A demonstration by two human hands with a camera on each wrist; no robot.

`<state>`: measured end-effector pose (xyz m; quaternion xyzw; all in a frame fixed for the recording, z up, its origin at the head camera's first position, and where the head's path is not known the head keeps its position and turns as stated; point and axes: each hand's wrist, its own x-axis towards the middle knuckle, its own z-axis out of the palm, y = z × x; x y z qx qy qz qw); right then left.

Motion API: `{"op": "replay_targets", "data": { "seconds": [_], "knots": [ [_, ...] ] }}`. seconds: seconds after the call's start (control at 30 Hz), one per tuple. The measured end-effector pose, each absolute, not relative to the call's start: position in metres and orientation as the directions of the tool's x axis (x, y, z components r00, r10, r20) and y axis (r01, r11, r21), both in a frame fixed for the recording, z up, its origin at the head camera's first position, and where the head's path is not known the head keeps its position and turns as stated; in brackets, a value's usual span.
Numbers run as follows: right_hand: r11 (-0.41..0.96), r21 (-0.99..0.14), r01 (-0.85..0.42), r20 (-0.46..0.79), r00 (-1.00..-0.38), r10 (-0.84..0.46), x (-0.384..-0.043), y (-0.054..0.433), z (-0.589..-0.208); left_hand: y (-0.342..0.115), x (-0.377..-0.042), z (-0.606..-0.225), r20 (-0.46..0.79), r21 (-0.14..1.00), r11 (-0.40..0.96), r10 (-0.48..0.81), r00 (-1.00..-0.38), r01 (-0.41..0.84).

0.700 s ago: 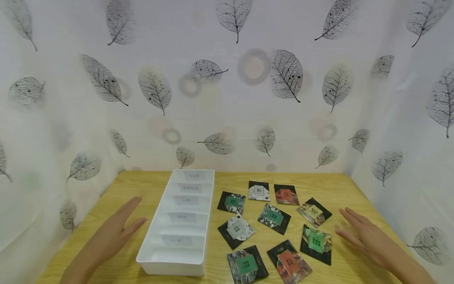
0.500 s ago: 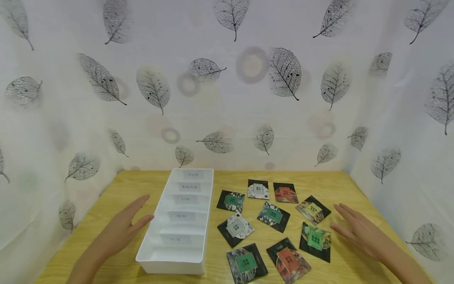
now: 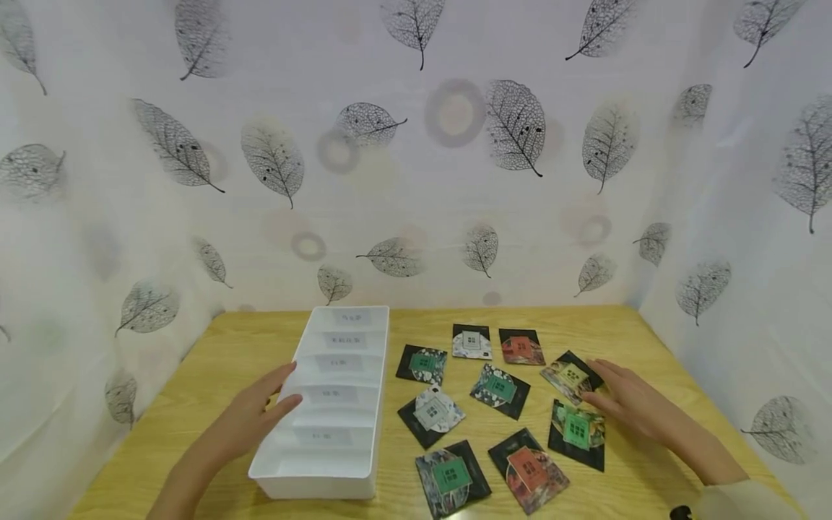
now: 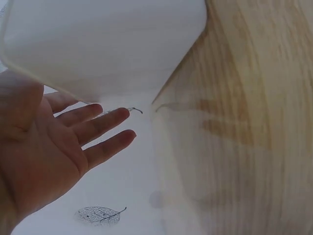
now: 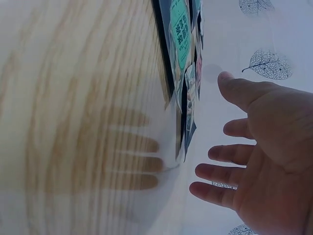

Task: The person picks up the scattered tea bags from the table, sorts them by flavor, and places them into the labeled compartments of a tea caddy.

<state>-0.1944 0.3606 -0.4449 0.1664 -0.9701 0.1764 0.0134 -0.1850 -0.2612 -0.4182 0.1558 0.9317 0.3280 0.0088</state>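
Note:
My left hand (image 3: pixel 250 415) is at the left long side of a white divided box (image 3: pixel 331 487), thumb and fingertips overlapping its rim in the head view. In the left wrist view its fingers (image 4: pixel 100 129) are loosely extended beside the box wall (image 4: pixel 112 58), holding nothing. My right hand (image 3: pixel 640 401) hovers at the right of a flat black sachet with a yellow label (image 3: pixel 572 374), its fingertips overlapping that sachet's edge. Just below lies a sachet with a bright green label (image 3: pixel 576 431). The right wrist view shows the right fingers (image 5: pixel 220 174) extended with nothing between them.
More sachets lie spread on the wooden table (image 3: pixel 247 339), among them a red-labelled one (image 3: pixel 528 469), a dark green one (image 3: pixel 451 477) and a white one (image 3: pixel 432 415). Several box compartments carry paper labels (image 3: pixel 331 395). A leaf-print curtain (image 3: pixel 416 188) surrounds the table's back and sides.
My left hand has moved right to the box's rim. My right hand has moved left and forward to the yellow-labelled sachet. Box and sachets stay in place while the head view shifts slightly.

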Motion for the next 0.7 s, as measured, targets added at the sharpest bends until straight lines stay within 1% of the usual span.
{"op": "replay_targets", "data": {
  "seconds": [0.13,0.27,0.53,0.7],
  "knots": [
    [0.886,-0.323,-0.332,0.077,-0.943,-0.325,-0.199,0.360,-0.446,-0.261,-0.187,-0.423,0.077,0.625,0.726,0.310,-0.948,0.289],
    [0.883,-0.334,-0.328,0.073,-0.943,-0.323,-0.200,0.359,-0.448,-0.261,-0.188,-0.427,0.076,0.642,0.713,0.309,-0.948,0.284],
    [0.878,-0.349,-0.328,0.067,-0.943,-0.326,-0.207,0.357,-0.450,-0.263,-0.187,-0.435,0.121,0.663,0.684,0.302,-0.945,0.304],
    [0.877,-0.353,-0.325,0.067,-0.944,-0.323,-0.209,0.356,-0.450,-0.265,-0.187,-0.434,0.062,0.695,0.672,0.298,-0.953,0.255]
  ]
}}
